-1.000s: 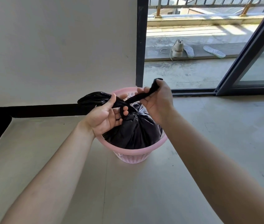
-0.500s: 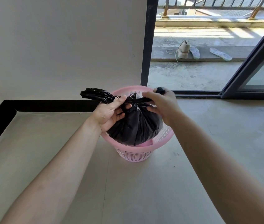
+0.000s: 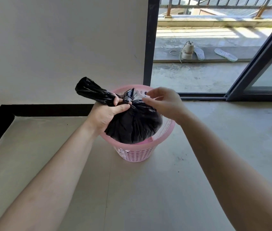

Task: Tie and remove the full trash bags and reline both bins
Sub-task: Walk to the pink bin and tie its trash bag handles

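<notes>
The floor (image 3: 198, 164) is carrying a pink bin (image 3: 137, 152) near its far edge, beside the wall. A full black trash bag (image 3: 135, 124) is being held in it. One twisted tail is being gripped by the left hand (image 3: 105, 114); the right hand (image 3: 163, 101) is being held open, fingers spread, gripping nothing. Should the knot be left loose, it could slip undone while being lifted.

Black trash bag (image 3: 135, 124) in pink perforated bin (image 3: 137, 152), left hand (image 3: 106, 114) gripping its twisted neck, right hand (image 3: 162, 101) loose beside the knot (possibly touching), concrete floor (image 3: 148, 189)
</notes>
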{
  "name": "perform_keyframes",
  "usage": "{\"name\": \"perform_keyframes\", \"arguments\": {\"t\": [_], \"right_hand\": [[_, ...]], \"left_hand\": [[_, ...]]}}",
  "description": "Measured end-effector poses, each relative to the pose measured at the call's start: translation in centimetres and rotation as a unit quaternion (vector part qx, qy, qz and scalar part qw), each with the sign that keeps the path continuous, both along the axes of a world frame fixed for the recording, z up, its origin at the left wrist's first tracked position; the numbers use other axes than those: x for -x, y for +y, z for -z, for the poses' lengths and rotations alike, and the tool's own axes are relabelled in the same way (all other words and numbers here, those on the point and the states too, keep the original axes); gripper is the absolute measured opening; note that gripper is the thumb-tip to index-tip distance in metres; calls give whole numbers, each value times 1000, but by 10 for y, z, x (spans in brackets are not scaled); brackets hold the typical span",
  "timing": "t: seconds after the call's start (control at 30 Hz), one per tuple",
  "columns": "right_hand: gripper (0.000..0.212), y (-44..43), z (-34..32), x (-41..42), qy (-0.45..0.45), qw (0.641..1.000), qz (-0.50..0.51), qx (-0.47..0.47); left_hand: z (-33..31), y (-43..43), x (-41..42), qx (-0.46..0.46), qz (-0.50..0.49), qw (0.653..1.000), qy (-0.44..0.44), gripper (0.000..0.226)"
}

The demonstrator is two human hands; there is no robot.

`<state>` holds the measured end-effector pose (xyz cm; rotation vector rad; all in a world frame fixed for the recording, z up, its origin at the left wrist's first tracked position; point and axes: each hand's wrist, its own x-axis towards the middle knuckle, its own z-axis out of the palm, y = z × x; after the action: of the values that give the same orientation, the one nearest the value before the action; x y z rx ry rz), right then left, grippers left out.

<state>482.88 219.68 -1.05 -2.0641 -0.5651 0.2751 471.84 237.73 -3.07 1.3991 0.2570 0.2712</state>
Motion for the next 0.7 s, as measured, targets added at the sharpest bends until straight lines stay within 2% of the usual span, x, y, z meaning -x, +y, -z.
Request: {"name": "perform_keyframes", "arguments": {"t": [0.07,0.13,0.27,0.4,0.57,0.7], "right_hand": [[20,3,-2,-3,-58,998,-2,-31],[17,3,-3,-5,-60,996,-44,-55],[35,3,5,2,62,983,-172,-26],[39,9,14,10,159,965,-208,-21],[22,12,22,9,90,976,-195,17],[20,16,21,11,89,979,-185,2]], "left_hand": [[-4,3,3,-71,21,997,8,44],[-10,4,5,-148,41,988,20,44],[-18,5,8,-236,75,968,32,44],[-19,7,12,-260,111,959,35,40],[-15,5,12,-300,34,953,26,40],[-2,0,9,-318,-98,943,-12,38]]}}
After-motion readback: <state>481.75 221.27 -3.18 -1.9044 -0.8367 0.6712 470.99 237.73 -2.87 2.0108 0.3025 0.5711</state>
